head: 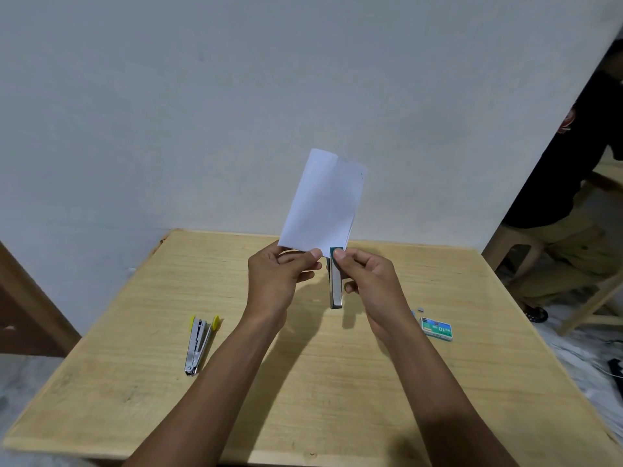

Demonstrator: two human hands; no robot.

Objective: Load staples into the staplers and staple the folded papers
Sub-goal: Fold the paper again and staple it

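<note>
Nearest the camera, two bare forearms reach forward over a pale wooden surface (303,382). To the left of them a yellow-tipped stapler (199,345) lies on the wood with its arms splayed apart; its long axis runs roughly front to back, hinge end toward the camera and yellow ends pointing away. To the right, beyond the right forearm, a small green staple box (437,329) lies flat, with a few loose staple bits (419,310) just behind it.

Farther on, both hands are lifted above the surface. The left hand (279,274) pinches the lower left corner of a folded white paper (323,203) between thumb and fingers. The right hand (367,278) is clamped round a green-capped stapler (336,281), thumb pressing on its green end. This stapler hangs nearly vertical, metal tail pointing down, its upper end meeting the paper's lower right corner. The paper stands upright, long axis rising and leaning slightly right, against the white wall (236,96).
</note>
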